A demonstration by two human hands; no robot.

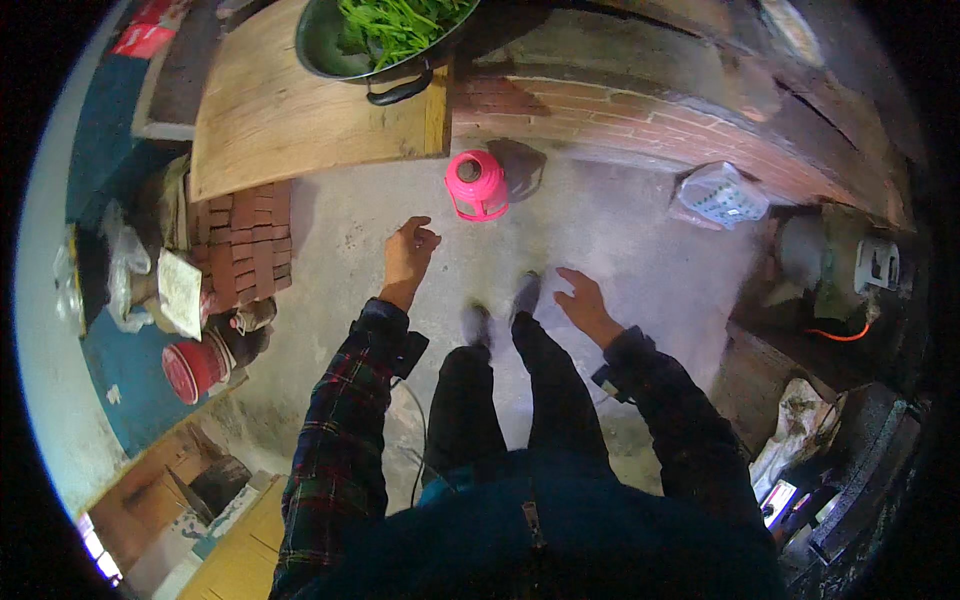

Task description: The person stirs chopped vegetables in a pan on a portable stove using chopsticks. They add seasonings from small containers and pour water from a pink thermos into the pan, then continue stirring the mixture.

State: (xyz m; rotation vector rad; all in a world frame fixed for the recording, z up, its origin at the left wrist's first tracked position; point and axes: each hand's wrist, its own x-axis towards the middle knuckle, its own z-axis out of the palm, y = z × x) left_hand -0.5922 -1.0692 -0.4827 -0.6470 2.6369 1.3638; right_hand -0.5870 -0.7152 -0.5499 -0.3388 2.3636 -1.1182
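Note:
My left hand hangs in the air over the concrete floor, with bent fingers and nothing in it. My right hand is also bare, thumb and fingers apart, beside my right leg. Ahead of both hands a bright pink vacuum flask with a brown stopper stands on the floor; neither hand touches it. Beyond it, at the top of the view, a metal pan with a black handle holds leafy green vegetables. The pan sits on a wooden tabletop.
A low brick wall runs along the far side. A plastic bag lies near it. Stacked bricks and a red bucket are at left. On the right are a dark appliance with an orange hose and a stained cloth.

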